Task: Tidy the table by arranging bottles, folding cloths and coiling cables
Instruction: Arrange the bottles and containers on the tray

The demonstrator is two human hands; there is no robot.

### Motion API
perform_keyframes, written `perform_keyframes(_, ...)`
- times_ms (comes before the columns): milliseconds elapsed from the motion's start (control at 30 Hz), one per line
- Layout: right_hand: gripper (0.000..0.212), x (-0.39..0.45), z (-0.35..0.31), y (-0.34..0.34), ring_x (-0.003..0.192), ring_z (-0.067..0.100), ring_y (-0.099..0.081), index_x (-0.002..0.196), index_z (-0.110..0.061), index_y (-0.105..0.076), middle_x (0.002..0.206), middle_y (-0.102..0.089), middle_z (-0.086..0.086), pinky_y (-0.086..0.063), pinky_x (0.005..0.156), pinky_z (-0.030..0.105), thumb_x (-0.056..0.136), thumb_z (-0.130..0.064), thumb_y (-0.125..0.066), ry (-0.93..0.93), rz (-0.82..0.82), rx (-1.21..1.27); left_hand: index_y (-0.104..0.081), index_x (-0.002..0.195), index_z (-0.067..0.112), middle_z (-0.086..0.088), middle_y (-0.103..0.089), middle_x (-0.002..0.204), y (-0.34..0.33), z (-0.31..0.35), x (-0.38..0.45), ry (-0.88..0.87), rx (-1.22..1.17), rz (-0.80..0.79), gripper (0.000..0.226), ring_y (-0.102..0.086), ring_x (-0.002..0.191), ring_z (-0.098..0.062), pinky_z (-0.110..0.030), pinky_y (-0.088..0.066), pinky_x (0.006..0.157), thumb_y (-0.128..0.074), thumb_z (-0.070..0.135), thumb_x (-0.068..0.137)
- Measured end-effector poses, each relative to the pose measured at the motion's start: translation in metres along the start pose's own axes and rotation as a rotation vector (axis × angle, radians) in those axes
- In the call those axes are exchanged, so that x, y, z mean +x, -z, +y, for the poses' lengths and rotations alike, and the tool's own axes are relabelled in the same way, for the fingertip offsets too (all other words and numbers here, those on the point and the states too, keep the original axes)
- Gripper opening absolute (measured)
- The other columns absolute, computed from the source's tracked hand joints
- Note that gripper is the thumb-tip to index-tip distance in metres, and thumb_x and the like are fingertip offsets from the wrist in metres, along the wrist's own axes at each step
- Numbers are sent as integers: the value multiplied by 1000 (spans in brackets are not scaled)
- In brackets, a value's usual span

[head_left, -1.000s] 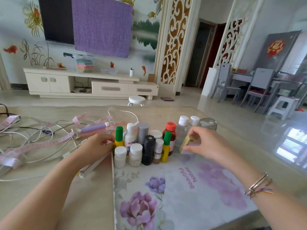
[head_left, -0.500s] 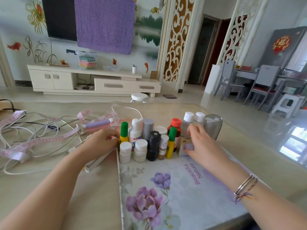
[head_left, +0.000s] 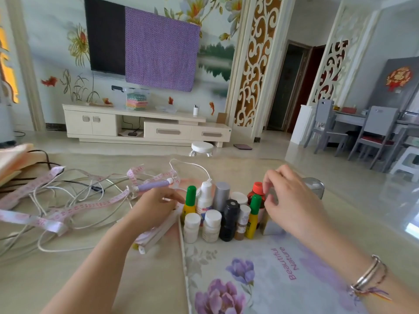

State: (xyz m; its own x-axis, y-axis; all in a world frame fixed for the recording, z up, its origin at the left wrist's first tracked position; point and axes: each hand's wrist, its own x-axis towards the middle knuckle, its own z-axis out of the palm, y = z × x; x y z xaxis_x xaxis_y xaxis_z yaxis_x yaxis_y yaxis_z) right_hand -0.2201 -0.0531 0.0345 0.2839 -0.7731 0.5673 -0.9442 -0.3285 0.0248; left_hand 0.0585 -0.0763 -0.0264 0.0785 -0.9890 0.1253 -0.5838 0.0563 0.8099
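Note:
A tight group of small bottles (head_left: 223,214) stands at the far edge of the floral mat (head_left: 260,279), among them green-capped yellow ones, white ones, a black one and a red-capped brown one (head_left: 257,192). A small box (head_left: 271,227) stands at the group's right end. My right hand (head_left: 294,200) hovers just above the box with loosely curled fingers and hides the bottles behind it. My left hand (head_left: 156,207) rests on the table against the group's left side, fingertips by a green-capped bottle (head_left: 190,200). Tangled white cables (head_left: 68,200) and a pink tape measure (head_left: 79,207) lie left.
A purple pen-shaped device (head_left: 154,185) and a white stick (head_left: 158,232) lie near my left hand. A glass jar (head_left: 315,188) stands behind my right hand. Folded cloth (head_left: 13,159) sits at the far left edge of the table.
My right hand set the small box down at the right end of the bottle group and lifted off it. My left hand stayed beside the bottles.

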Motion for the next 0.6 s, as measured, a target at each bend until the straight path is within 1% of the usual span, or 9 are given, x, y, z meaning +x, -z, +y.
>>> perform_keyframes(33, 27, 12, -7, 4, 76, 4, -44, 78, -31, -40, 88, -38, -13, -34, 52, 17, 81, -11, -58, 14, -6, 55, -72, 82, 29, -1, -71, 95, 4, -1, 1, 12, -30, 32, 33, -64, 75, -23, -21, -42, 61, -50, 6, 91)
perform_keyframes(67, 26, 24, -13, 7, 77, 4, -46, 77, -31, -42, 88, -40, -13, -42, 57, 20, 83, -11, -58, 22, -21, 104, -72, 81, 29, 0, -71, 98, 7, -1, 2, 17, -46, 70, 32, -64, 81, -23, -22, -42, 64, -51, 6, 91)
perform_keyframes(167, 22, 70, -38, 9, 79, 4, -51, 77, -30, -51, 88, -49, -12, -52, 71, 31, 86, -10, -55, 51, -154, 195, -71, 74, 30, 8, -69, 92, 20, -5, 4, 29, -109, 209, 30, -60, 78, -12, -22, -41, 65, -57, 7, 87)
perform_keyframes(233, 20, 102, -61, 0, 80, 4, -54, 80, -28, -58, 88, -56, -12, -50, 71, 27, 87, -10, -54, 85, -310, 257, -70, 70, 29, 9, -69, 81, 32, -12, 4, 63, -171, 309, 30, -60, 71, -12, -18, -41, 58, -58, 5, 83)
perform_keyframes(267, 19, 116, -71, -6, 82, 5, -55, 83, -27, -60, 90, -59, -10, -47, 67, 24, 88, -10, -54, 109, -386, 269, -70, 71, 27, 8, -69, 80, 37, -15, 3, 77, -195, 350, 31, -61, 71, -13, -18, -44, 59, -55, 3, 82)
perform_keyframes(367, 18, 152, -101, -29, 89, 10, -58, 99, -24, -64, 102, -62, -5, -41, 60, 18, 91, -12, -52, 243, -601, 166, -71, 75, 22, 2, -71, 84, 50, -26, 3, 104, -277, 435, 32, -67, 83, -23, -35, -54, 79, -47, 0, 81)
perform_keyframes(433, 22, 167, -121, -45, 96, 13, -57, 113, -22, -61, 114, -61, -1, -44, 68, 21, 92, -18, -55, 367, -751, 71, -70, 74, 24, 3, -71, 80, 55, -32, 4, 135, -284, 485, 33, -66, 80, -23, -33, -51, 74, -47, 1, 81)
perform_keyframes(500, 32, 179, -145, -62, 96, 14, -53, 123, -18, -56, 122, -59, 1, -41, 77, 24, 92, -23, -58, 455, -859, 10, -69, 74, 27, 3, -71, 76, 61, -40, 5, 178, -276, 520, 31, -66, 79, -19, -28, -47, 68, -49, 4, 80)
perform_keyframes(600, 42, 189, -177, -84, 94, 13, -47, 131, -17, -49, 126, -55, 2, -38, 79, 24, 92, -26, -60, 528, -913, -60, -68, 75, 27, 3, -71, 76, 71, -50, 7, 244, -286, 536, 28, -66, 79, -20, -31, -50, 71, -51, 6, 80)
